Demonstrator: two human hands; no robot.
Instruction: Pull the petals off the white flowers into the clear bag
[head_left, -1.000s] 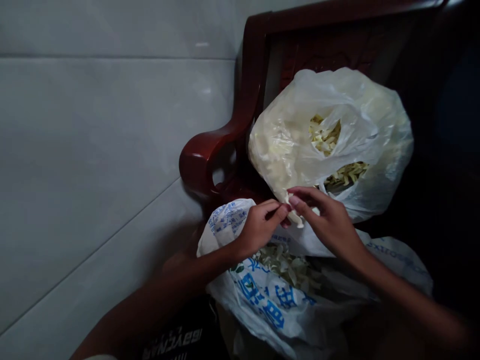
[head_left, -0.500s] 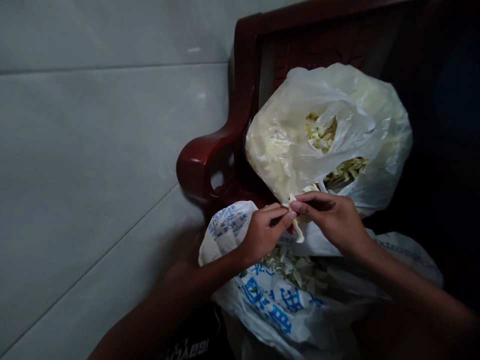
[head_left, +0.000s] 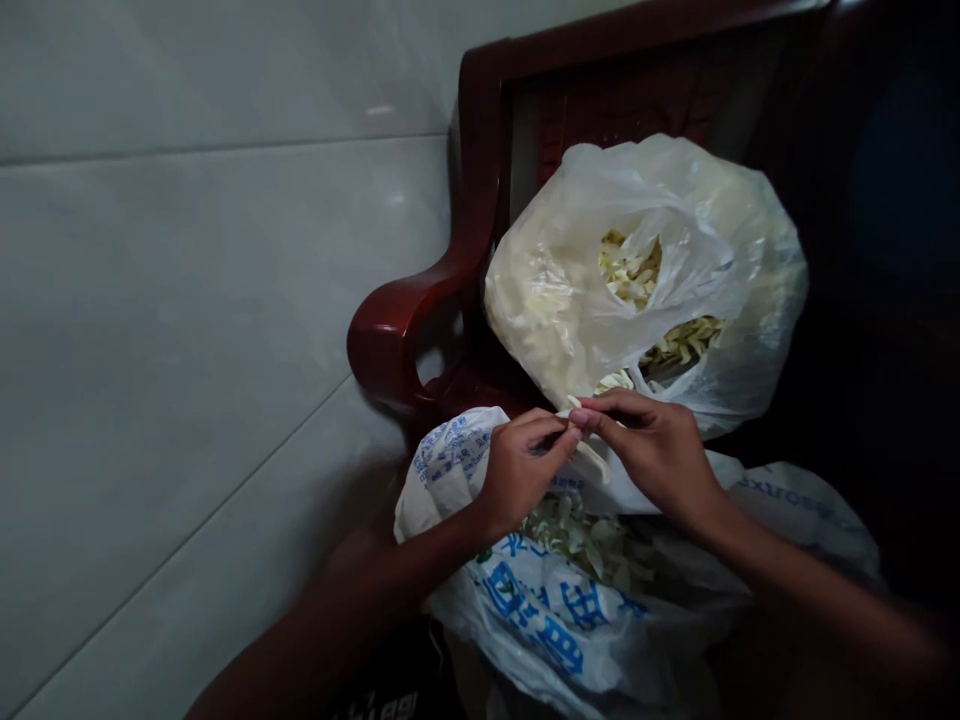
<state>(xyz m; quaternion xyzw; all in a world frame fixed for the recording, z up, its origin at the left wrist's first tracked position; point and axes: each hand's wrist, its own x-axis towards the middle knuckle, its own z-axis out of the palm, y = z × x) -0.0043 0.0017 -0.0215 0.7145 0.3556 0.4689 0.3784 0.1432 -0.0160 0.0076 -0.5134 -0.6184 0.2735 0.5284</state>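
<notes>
Between my two hands is a pale, thin, curved strip that looks like a dried plant slice; its exact kind is unclear. My left hand pinches it between thumb and fingers. From the other side, my right hand grips its upper end, and the fingertips of both hands meet. Below the hands lies an open white sack with blue printing, holding many pale flakes. Just beyond my hands sits a bulging translucent plastic bag, with similar yellowish strips showing through its openings.
A dark red wooden bench, its curled armrest at the left, supports the plastic bag. Large grey wall tiles run along the left side. The right side is in deep shadow.
The strip has turned in my fingers, its lower end now slanting more to the right. Both hands stay close together, and the whole view has shifted slightly.
</notes>
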